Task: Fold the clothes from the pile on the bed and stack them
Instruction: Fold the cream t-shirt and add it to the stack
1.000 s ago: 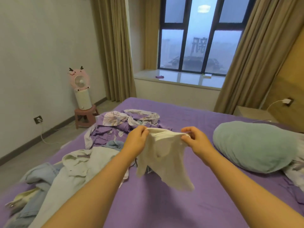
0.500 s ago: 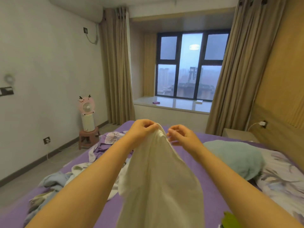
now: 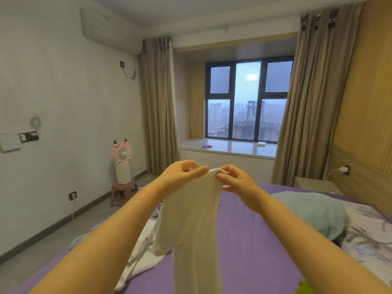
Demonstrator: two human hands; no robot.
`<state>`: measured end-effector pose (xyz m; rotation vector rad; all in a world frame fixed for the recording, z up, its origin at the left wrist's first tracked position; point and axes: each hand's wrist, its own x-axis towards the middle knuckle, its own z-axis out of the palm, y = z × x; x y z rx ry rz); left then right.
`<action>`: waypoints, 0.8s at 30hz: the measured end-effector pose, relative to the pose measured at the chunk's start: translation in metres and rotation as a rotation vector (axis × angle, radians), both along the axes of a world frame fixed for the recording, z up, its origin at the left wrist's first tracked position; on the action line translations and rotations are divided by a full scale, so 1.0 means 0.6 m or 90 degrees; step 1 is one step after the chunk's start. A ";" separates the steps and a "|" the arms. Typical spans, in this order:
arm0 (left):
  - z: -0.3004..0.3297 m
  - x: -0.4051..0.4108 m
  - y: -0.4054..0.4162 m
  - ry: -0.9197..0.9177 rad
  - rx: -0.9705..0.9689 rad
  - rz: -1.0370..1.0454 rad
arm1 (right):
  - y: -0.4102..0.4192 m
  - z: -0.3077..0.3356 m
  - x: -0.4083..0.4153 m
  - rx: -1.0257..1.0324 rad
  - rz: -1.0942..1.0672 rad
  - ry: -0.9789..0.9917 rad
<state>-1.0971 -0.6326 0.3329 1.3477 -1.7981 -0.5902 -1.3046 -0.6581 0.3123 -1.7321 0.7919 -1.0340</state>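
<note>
— Clothes first: where are they?
— Part of the pile (image 3: pixel 146 249) lies at the bed's (image 3: pixel 250 240) left edge, mostly hidden behind the left forearm. One cream garment (image 3: pixel 195 225) hangs in the air above the purple sheet.
— Who holds it?
— Left hand (image 3: pixel 180 174) pinches its top edge, fingers (image 3: pixel 198 171) curled on the cloth; just beside it the right hand (image 3: pixel 237 180) pinches the same edge.
— And to the right?
— A teal pillow (image 3: pixel 314 213) near the bed's right edge.
</note>
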 end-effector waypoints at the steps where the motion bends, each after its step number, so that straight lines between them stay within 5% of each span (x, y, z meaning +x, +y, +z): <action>1: 0.005 0.005 0.005 -0.052 -0.015 0.002 | 0.006 0.009 0.014 -0.023 -0.001 0.022; 5: 0.035 0.025 0.014 -0.095 -0.104 0.012 | 0.021 0.049 0.071 -0.135 -0.070 0.043; 10: 0.059 0.056 0.017 0.049 -0.068 -0.001 | 0.017 0.052 0.094 -0.057 0.031 0.022; 15: 0.069 0.087 -0.001 0.101 -0.029 -0.020 | 0.017 -0.036 0.100 -0.002 0.036 0.139; 24: 0.063 0.213 -0.011 -0.080 0.022 -0.028 | 0.029 -0.191 0.071 0.090 -0.082 0.215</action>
